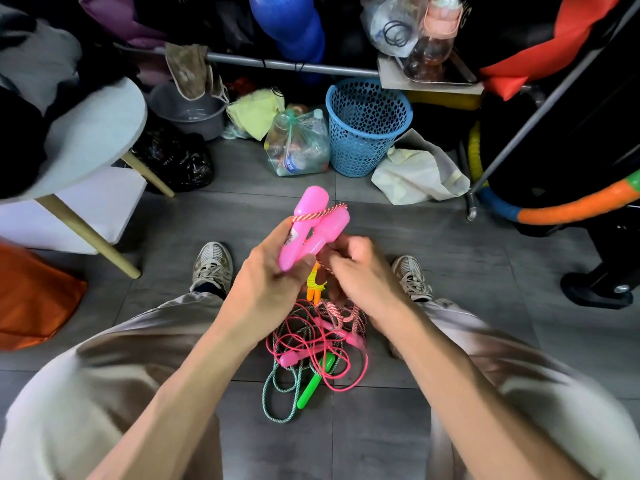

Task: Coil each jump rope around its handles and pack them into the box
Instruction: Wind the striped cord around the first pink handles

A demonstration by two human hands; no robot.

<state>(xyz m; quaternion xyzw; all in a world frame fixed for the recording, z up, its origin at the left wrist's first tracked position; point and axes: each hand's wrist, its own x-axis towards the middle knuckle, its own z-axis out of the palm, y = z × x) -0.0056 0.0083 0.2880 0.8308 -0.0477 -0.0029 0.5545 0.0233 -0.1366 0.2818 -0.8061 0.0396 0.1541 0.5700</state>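
My left hand [270, 282] grips two pink jump-rope handles [311, 226] side by side, tips pointing away from me. A red-and-white braided rope [320, 213] crosses the handles near their tops in one loop. My right hand [360, 271] pinches that rope just below the handles, fingers curled. Beneath my hands, on the floor between my feet, lies a tangled pile of ropes [311, 344]: a thin pink rope with pink handles, a green-and-white braided rope with a green handle [313, 386], and an orange handle wound in yellow cord [314, 285]. No box is in view.
A blue mesh basket [367, 129] stands ahead, beside a clear bag of bottles [298, 143] and a crumpled white cloth [419, 171]. A white stool with wooden legs [90, 133] is at left, an orange bag [31, 299] below it. Hoops and a metal rack stand at right.
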